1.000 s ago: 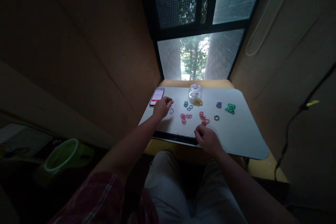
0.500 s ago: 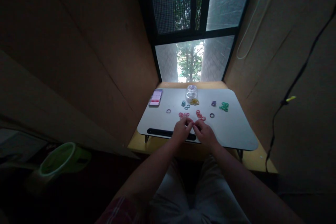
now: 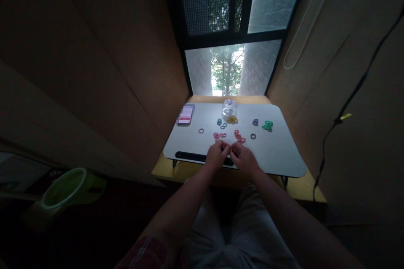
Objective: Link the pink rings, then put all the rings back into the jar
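Note:
My left hand [image 3: 217, 154] and my right hand [image 3: 243, 156] meet over the front edge of the white lap table [image 3: 271, 155], fingertips pinched together. Whatever lies between them is too small to make out. Just beyond the fingers are pink rings [image 3: 216, 135] and red rings [image 3: 237, 134]. Farther back sit teal rings [image 3: 219, 122], yellow rings [image 3: 232, 120], purple rings [image 3: 255, 122] and green rings [image 3: 268, 125]. A single dark ring [image 3: 253, 136] lies to the right, and a single pale purple ring [image 3: 201, 131] to the left.
A clear jar [image 3: 229, 109] stands at the back of the table. The phone [image 3: 186, 114] lies at its back left corner. Along the front edge runs a black slot [image 3: 191, 156]. A green bin [image 3: 72, 189] is on the floor at left; a dark cable [image 3: 356, 88] hangs at right.
The view has shifted slightly. Both hands stay together at the front edge, with a small change in how the fingers are placed.

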